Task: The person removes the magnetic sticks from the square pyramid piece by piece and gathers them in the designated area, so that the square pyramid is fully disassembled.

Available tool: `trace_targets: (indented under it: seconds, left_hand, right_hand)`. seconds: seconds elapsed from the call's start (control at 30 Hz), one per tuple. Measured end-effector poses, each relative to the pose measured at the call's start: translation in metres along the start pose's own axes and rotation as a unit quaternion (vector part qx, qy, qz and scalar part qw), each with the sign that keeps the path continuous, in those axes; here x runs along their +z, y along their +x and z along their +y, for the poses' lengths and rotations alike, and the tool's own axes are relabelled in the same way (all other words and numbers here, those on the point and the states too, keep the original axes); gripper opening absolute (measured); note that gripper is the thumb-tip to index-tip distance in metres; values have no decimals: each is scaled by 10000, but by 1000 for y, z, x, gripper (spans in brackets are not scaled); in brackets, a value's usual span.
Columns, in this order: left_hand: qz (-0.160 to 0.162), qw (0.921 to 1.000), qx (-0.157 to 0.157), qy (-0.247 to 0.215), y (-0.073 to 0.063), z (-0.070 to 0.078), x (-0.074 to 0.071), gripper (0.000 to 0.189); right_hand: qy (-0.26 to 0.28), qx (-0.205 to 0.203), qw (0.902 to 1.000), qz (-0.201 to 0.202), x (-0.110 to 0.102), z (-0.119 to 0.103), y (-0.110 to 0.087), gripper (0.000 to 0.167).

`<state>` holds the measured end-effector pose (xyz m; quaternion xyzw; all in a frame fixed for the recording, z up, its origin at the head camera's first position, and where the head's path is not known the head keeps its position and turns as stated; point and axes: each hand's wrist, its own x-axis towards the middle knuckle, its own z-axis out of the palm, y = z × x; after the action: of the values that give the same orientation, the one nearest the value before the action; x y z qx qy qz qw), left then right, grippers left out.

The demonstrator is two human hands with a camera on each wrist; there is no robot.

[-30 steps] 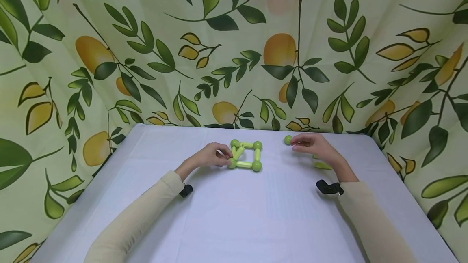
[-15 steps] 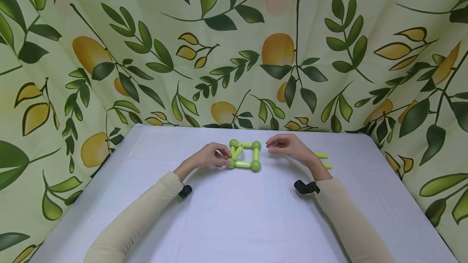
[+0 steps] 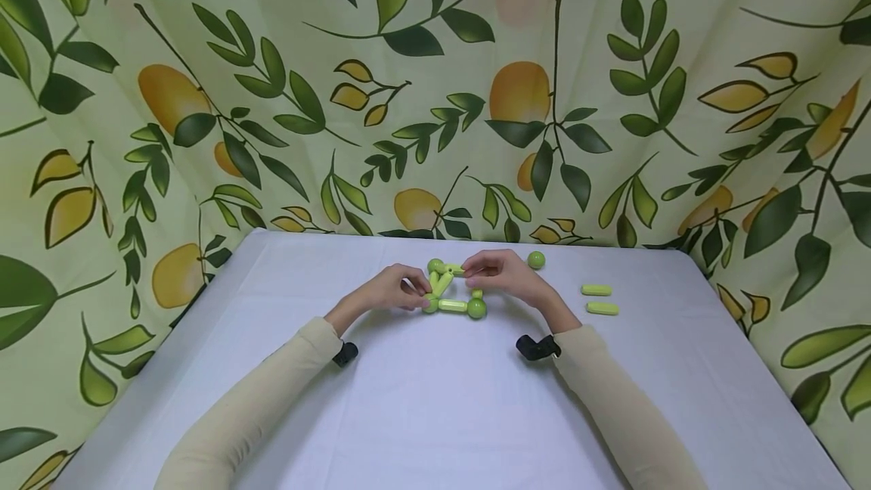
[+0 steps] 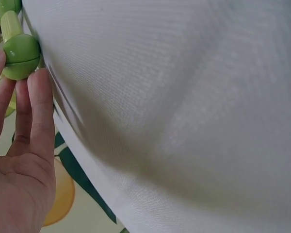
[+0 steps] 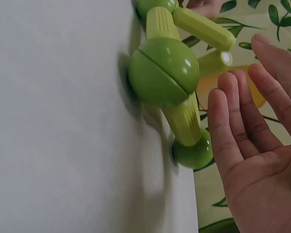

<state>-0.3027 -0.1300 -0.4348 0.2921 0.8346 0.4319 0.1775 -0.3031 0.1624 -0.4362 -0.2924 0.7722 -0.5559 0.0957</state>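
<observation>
A square frame of green balls and yellow-green rods [image 3: 452,306] lies on the white table, partly hidden by the hands. My left hand [image 3: 395,288] pinches the frame's near-left ball [image 4: 22,56], thumb on its side and fingers against it. Two further rods slant up from the left part of the frame; in the right wrist view their free ends show, an upper rod [image 5: 206,29] and a lower rod [image 5: 215,62]. My right hand [image 3: 503,274] hovers over the frame's right side, covering the far-right corner. Its fingers are gently bent, spread from the thumb, and hold nothing close to the rod ends.
A loose green ball [image 3: 536,259] sits behind and to the right of the frame. Two loose rods, a far rod [image 3: 596,290] and a near rod [image 3: 602,308], lie farther right. A leaf-patterned curtain [image 3: 435,97] hangs behind the table's back edge.
My right hand has moved left from beside the loose ball to over the frame, leaving the ball and both loose rods in sight. The left hand keeps its hold on the ball.
</observation>
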Motion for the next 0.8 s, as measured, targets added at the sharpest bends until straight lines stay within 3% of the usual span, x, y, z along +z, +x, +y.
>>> trace_targets:
  seconds: [0.5,0.8]
  left_hand:
    - [-3,9999,150,18,-1,1,-1,17]
    - [-9,9999,155,-10,-1,3,0,16]
  right_hand:
    - [23,55,9991,-427,13,-1,16,32]
    - [45,-89,9990,-447,18,0,21,34]
